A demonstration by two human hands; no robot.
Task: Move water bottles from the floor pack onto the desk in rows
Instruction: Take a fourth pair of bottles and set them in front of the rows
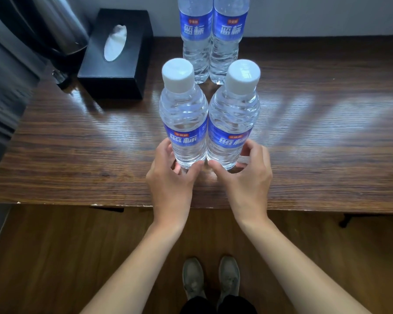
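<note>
While two bottles (210, 39) stood at the back of the surface (77, 155), the left hand (171, 175) and right hand (247, 175) each grasped a front bottle (184, 132), touching side by side.

We stand at the near edge of the desk (304, 155), on which four bottles form two rows of two. The near-left bottle (183, 123) and the near-right bottle (233, 123) stand upright, touching side by side. Directly behind them, toward the wall, the far-left bottle (195, 41) and the far-right bottle (227, 41) stand likewise side by side. Our left hand (171, 171) curls around the base of the near-left bottle, and our right hand (247, 173) around the base of the near-right one. Left of the far row lies a tissue box (118, 53), with a kettle (57, 32) further left. Below the desk edge, our shoes (211, 277) rest on the floor (55, 257).
</note>
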